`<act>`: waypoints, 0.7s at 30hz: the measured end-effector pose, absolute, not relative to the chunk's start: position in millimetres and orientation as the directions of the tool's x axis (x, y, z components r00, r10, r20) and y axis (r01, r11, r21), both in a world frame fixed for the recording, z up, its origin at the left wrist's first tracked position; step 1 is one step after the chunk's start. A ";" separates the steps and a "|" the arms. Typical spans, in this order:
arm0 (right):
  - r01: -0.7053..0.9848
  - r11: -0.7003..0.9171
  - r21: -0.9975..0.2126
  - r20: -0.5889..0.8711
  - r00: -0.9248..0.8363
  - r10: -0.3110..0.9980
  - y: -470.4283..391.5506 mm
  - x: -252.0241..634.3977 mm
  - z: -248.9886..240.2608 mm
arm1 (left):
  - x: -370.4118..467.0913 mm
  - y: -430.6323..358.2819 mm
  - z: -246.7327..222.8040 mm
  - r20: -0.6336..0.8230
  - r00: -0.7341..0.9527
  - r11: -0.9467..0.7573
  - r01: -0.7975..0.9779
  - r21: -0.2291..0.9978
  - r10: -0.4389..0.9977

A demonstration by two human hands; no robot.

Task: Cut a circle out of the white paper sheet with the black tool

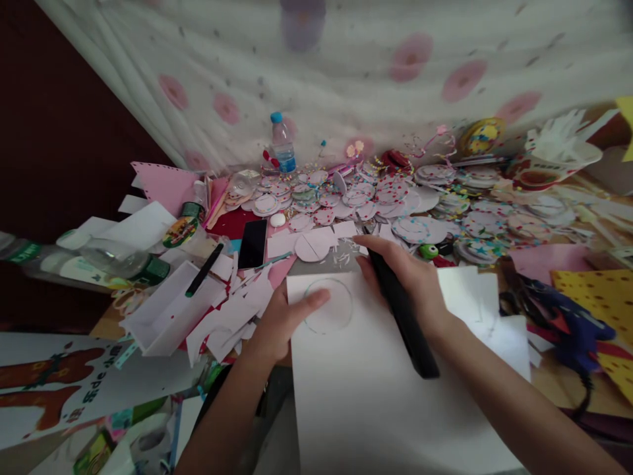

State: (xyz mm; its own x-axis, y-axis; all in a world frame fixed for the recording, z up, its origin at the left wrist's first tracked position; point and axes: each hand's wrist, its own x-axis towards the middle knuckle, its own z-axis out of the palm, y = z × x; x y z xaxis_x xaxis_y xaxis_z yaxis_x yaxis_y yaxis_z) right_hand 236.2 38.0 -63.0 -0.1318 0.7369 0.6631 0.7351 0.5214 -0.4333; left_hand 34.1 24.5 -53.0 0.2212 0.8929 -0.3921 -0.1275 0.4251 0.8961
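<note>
My left hand (287, 320) grips the left edge of a large white sheet of paper (366, 402), its thumb lying on top near a drawn circle (341, 313). The other fingers are beneath the sheet, out of sight. In my right hand (410, 277) is a long black-handled cutter (403, 316), its thin tip pointing away from me. The cutter is over the upper part of the sheet. Beyond the sheet, a cut paper disc (312, 245) with a line across it rests by a grey mat (321, 265) strewn with small paper bits.
Piles of decorated paper discs (356, 198) line the back, with a water bottle (283, 145) behind. A phone (252, 244), a white box (165, 310) holding a black pen (204, 270), and paper scraps (237, 313) lie left. A blue glue gun (568, 323) lies right.
</note>
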 end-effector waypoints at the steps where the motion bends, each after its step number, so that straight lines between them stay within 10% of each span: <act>1: 0.744 0.527 -0.411 0.677 -0.138 0.723 33.5 235.1 -53.8 | 34.1 19.4 -44.3 -0.386 0.238 0.429 -0.163 0.889 0.891; 14: 0.764 0.593 -0.255 0.743 -0.237 0.625 5.7 229.7 -22.4 | 31.0 -3.5 -15.1 -0.300 0.377 0.404 -0.233 0.885 0.876; 21: 0.820 0.535 -0.202 0.706 -0.257 0.660 6.0 224.6 -20.0 | 24.6 -1.3 -21.9 -0.242 0.016 0.242 -0.030 0.970 0.970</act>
